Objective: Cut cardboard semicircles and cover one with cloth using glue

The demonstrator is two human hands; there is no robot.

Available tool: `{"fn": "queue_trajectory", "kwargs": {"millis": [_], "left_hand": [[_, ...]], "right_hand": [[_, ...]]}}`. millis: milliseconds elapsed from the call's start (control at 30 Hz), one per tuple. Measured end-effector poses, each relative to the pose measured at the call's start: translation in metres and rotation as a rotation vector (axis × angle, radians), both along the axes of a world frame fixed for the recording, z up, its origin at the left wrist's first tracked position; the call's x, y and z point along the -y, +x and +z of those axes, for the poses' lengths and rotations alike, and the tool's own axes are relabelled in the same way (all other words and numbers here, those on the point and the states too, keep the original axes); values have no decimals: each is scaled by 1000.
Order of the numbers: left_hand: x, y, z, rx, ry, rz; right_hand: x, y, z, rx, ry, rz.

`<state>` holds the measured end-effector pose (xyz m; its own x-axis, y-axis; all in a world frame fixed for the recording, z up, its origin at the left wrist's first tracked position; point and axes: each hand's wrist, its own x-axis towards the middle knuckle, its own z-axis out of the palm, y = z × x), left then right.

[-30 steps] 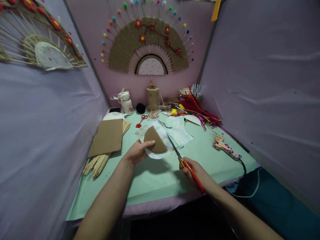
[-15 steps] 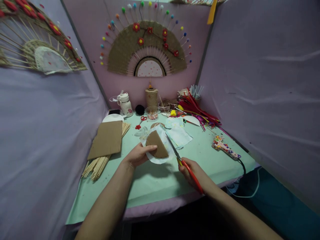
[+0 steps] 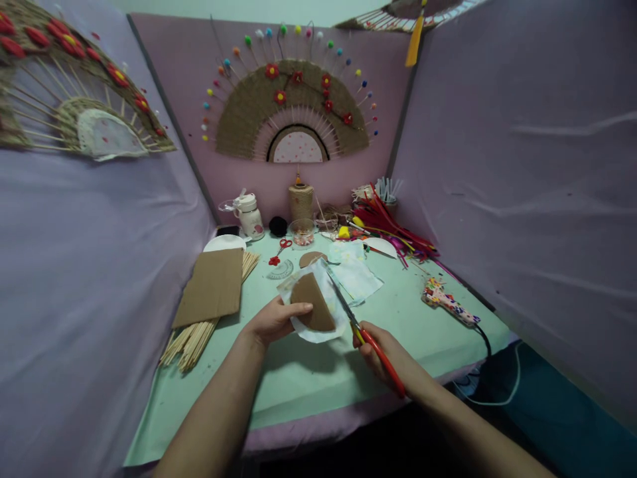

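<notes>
My left hand (image 3: 279,318) is closed on a half-round piece of cardboard (image 3: 312,309) lying against pale patterned fabric (image 3: 318,335); the thumb presses on the cardboard. Fabric sticks out all round its edge. In my right hand (image 3: 378,348) are red-handled scissors (image 3: 383,364), their blades pointing up and to the left along the fabric's right edge. Whether the blades touch the fabric I cannot tell. Behind them more pale fabric (image 3: 361,279) lies on the table, beside another brown cardboard piece (image 3: 312,259).
At left, a cardboard sheet (image 3: 212,285) covers part of a bundle of wooden sticks (image 3: 199,342). Small red scissors (image 3: 284,244), a protractor (image 3: 280,269), a twine spool (image 3: 301,202) and a white bottle (image 3: 249,216) stand or lie behind. A corded glue gun (image 3: 450,302) rests at right.
The head view has tilted up a little, so everything sits lower in the picture. Both hands keep their hold, and the scissors stay beside the fabric's right edge.
</notes>
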<state>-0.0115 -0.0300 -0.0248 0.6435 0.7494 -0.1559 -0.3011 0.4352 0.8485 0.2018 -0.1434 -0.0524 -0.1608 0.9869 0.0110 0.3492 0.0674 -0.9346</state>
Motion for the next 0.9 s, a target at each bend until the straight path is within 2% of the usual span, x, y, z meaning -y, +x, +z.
{"fn": "queue_trajectory", "kwargs": {"millis": [167, 367, 600, 733, 900], "left_hand": [[0, -1, 1, 11, 1, 11], [-1, -1, 0, -5, 0, -50], [-1, 1, 1, -8, -12, 32], [-1, 1, 1, -26, -28, 51], [-1, 0, 1, -33, -12, -1]], "right_hand": [[1, -1, 1, -16, -5, 10], [1, -3, 6, -10, -15, -16], [-2, -3, -2, -20, -26, -116], [0, -2, -3, -44, -5, -79], [0, -3, -2, -64, 6, -26]]}}
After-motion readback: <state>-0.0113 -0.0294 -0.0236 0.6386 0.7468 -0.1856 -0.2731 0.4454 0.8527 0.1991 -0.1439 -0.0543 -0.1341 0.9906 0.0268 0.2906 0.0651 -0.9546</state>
